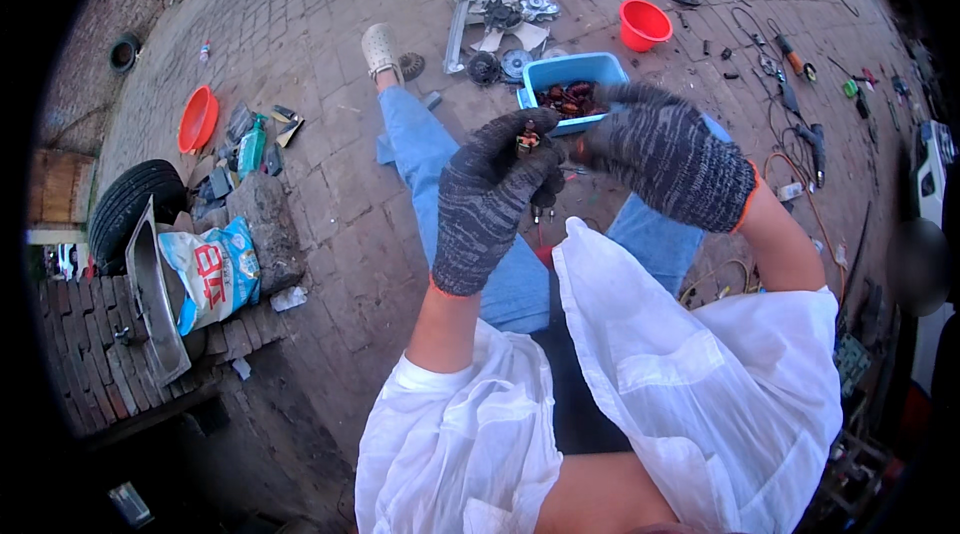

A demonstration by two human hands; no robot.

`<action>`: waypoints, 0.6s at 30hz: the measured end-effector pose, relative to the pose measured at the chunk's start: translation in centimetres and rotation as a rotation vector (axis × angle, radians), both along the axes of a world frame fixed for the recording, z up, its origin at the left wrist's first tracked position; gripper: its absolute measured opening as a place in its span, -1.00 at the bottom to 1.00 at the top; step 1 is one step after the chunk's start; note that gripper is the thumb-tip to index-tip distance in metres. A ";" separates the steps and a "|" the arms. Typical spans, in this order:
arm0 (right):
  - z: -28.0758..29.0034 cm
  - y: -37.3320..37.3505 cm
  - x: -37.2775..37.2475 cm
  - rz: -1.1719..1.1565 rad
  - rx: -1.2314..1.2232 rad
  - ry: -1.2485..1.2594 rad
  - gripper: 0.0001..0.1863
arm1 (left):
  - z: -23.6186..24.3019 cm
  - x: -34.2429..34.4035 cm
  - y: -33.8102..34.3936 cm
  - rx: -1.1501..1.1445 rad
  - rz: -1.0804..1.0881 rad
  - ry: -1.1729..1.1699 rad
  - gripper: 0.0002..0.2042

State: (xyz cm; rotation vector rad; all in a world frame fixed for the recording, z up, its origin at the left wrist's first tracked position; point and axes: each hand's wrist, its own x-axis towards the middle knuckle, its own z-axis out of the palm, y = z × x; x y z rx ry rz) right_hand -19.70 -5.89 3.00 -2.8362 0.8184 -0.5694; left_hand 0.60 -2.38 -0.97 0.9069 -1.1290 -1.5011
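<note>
Small coppery part (pixel 528 140), and I'm pinching it in my left hand (pixel 487 192) near the blue bin's (pixel 572 71) near-left corner; my right hand's (pixel 668 156) fingers curl alongside, grip I can't tell!

Coarse, matt knitted cloth covers the left hand (pixel 485 199) and the right hand (pixel 668 156). The small part (pixel 528 140) in the left looks like metal, with a coppery glint. Just beyond both, the tub (pixel 572 72) is smooth plastic and the pieces (pixel 568 99) inside are glossy. Farther past the right, the bowl (pixel 645 26) is shiny plastic; past the left, the bar (pixel 476 20) is dull bare metal. Below them, the shirt (pixel 700 364) is thin, creased cloth — the jeans (pixel 415 154) matt denim. Well left, the sack (pixel 238 262) looks like slick, crinkled plastic — the paving (pixel 335 199) nearer is rough.
</note>
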 end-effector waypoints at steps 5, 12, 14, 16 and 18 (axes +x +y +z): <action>-0.2 1.7 -0.4 -0.016 1.110 -0.302 -0.75 | -0.7 -0.3 0.0 0.031 -0.072 0.103 -0.63; -1.0 1.4 -2.1 0.032 1.398 -0.535 -0.67 | -1.2 -1.1 0.4 0.450 -0.256 1.043 -0.63; -1.6 0.9 -2.4 0.078 1.178 -0.460 -0.67 | -3.3 -1.4 -0.4 0.361 -0.404 1.154 -0.62; -1.6 1.0 -2.5 0.073 1.134 -0.473 -0.66 | -3.8 -1.4 -0.3 0.273 -0.383 1.035 -0.62; -1.0 1.7 -2.3 -0.017 1.278 -0.579 -0.66 | -3.3 -1.5 0.4 0.192 -0.192 0.688 -0.60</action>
